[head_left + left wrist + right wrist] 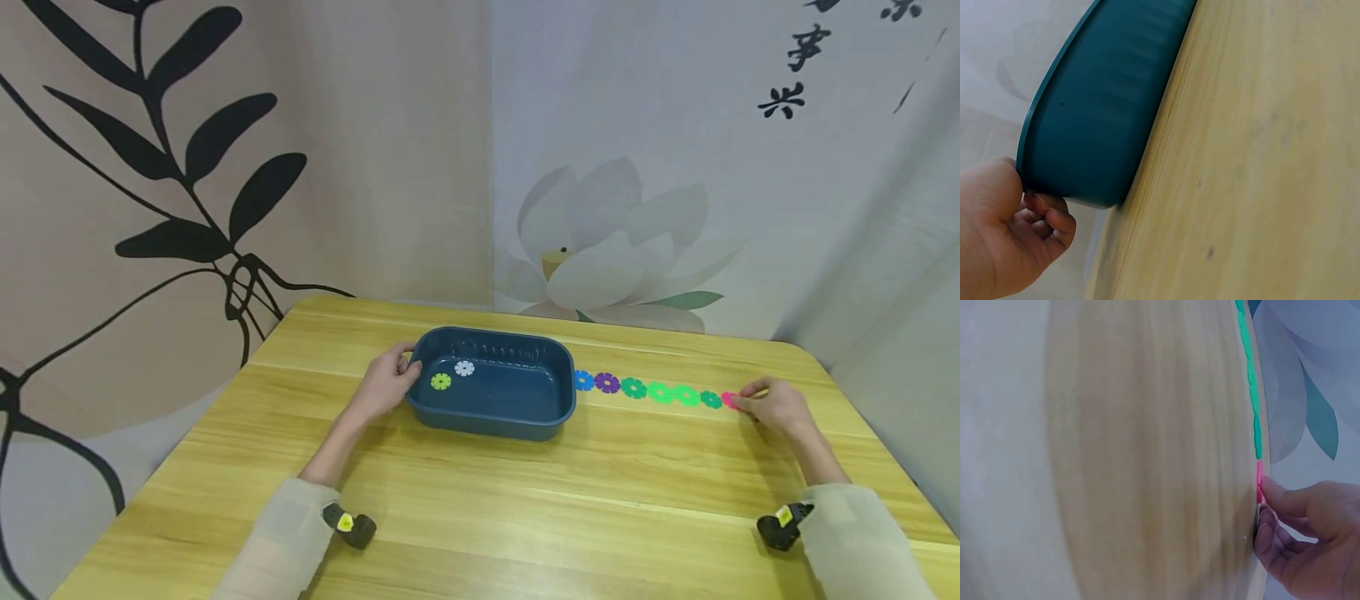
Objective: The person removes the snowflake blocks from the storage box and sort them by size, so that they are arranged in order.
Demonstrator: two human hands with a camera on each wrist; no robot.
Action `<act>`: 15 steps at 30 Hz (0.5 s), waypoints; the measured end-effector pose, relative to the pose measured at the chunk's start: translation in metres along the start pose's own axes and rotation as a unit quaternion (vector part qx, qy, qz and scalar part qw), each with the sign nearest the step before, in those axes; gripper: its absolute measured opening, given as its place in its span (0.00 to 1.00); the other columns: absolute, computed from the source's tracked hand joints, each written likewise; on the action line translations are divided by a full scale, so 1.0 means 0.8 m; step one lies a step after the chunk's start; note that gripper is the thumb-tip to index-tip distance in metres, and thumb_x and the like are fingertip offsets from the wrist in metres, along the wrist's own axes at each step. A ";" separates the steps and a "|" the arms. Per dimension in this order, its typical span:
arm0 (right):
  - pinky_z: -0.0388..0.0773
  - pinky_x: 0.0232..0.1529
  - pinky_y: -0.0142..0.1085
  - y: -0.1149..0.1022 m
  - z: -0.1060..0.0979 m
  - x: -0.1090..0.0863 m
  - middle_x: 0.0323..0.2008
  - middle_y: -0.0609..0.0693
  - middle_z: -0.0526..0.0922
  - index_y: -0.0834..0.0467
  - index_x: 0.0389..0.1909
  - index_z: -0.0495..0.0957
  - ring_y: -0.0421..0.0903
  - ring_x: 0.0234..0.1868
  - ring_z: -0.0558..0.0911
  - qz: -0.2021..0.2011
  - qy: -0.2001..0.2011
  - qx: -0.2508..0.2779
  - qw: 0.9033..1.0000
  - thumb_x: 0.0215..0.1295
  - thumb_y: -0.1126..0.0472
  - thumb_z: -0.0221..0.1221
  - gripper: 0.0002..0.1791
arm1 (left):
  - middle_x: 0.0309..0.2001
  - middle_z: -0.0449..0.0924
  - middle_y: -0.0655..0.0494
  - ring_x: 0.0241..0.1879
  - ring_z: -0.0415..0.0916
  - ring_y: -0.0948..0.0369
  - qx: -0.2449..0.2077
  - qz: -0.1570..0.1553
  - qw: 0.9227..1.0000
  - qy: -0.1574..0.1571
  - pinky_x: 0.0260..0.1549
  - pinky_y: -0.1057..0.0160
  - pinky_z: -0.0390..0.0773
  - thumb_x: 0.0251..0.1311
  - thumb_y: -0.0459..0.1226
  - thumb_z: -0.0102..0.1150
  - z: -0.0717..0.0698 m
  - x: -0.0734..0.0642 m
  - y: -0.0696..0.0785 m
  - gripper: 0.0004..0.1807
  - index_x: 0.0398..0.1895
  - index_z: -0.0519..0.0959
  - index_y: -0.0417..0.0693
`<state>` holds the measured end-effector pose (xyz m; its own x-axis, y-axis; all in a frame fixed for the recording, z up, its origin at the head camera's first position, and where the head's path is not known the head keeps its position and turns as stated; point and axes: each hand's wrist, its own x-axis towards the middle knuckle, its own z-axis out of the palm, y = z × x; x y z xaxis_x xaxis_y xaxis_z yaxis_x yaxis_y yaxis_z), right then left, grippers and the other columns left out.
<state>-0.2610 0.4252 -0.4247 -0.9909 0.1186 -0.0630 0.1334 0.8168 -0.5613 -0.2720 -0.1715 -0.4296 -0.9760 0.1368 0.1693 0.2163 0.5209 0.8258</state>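
Note:
My left hand (381, 385) grips the left end of a dark blue plastic basin (480, 423), thumb over its rim and fingers curled beneath it in the left wrist view. Inside the basin lie a yellow-green snowflake disc (441, 382) and a white snowflake disc (465, 368). To its right runs a row of notched discs: blue (584, 381), purple (607, 383), then several green ones (660, 392). At the row's right end my right hand (778, 406) pinches a pink snowflake disc (1259, 481) between thumb and fingers, close against the neighbouring green disc.
The wooden table (540, 517) carries everything and ends at a printed curtain (405, 167) behind. Each sleeve has a black wrist camera (352, 527) strapped on. The basin's right end meets or overlaps the blue disc in the head view.

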 end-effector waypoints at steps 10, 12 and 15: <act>0.76 0.26 0.37 -0.008 0.003 -0.008 0.28 0.57 0.85 0.77 0.51 0.71 0.45 0.25 0.82 -0.015 0.017 0.028 0.999 0.73 0.57 0.58 0.23 | 0.20 0.61 0.58 0.16 0.57 0.65 0.006 0.014 1.000 0.004 0.18 0.67 0.61 0.72 0.31 0.52 0.000 0.001 -0.003 0.22 0.66 0.70 0.30; 0.76 0.26 0.37 -0.015 0.006 -0.009 0.31 0.62 0.85 0.76 0.50 0.71 0.47 0.25 0.82 -0.028 0.025 0.023 0.999 0.73 0.58 0.57 0.22 | 0.20 0.61 0.58 0.16 0.57 0.66 0.008 0.016 1.000 0.004 0.18 0.67 0.61 0.72 0.31 0.52 0.000 0.001 -0.003 0.22 0.66 0.70 0.30; 0.75 0.27 0.38 -0.025 0.010 -0.009 0.35 0.67 0.85 0.75 0.49 0.73 0.47 0.26 0.82 -0.050 0.041 0.006 0.998 0.73 0.58 0.57 0.21 | 0.20 0.60 0.58 0.16 0.57 0.65 0.009 0.016 1.000 0.004 0.19 0.66 0.61 0.72 0.31 0.52 0.000 0.002 -0.003 0.22 0.66 0.70 0.30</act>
<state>-0.2567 0.4034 -0.4192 -0.9947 0.0829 0.0616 0.0329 0.8198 -0.5717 -0.2739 -0.1726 -0.4316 -0.9690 0.1469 0.1989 0.2469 0.5321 0.8099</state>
